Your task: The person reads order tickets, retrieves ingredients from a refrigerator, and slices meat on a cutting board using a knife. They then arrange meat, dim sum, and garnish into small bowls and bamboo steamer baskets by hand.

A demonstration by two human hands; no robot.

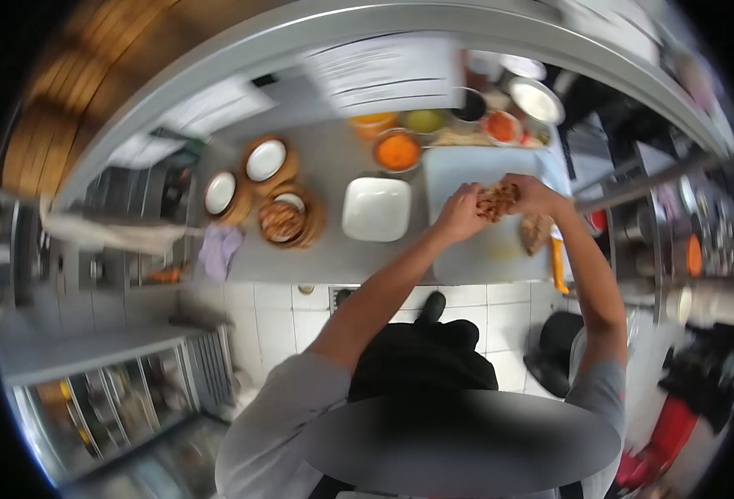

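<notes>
Over the white cutting board (458,259), my left hand (462,213) and my right hand (535,196) are closed around a heap of brown sliced meat (497,203) from either side. A larger brown piece of meat (536,234) lies on the board below my right hand. Close to it, at the board's right edge, rests a knife with an orange handle (559,264). A white square dish (360,209) stands left of the board with nothing in it. The fingertips are partly hidden by the meat.
At left stand round wooden holders with white bowls (266,160); one bowl holds brown pieces (280,220). A purple cloth (219,249) lies at the counter's left end. Behind are a bowl of orange shreds (398,151) and several containers. A metal shelf edge (359,25) runs overhead.
</notes>
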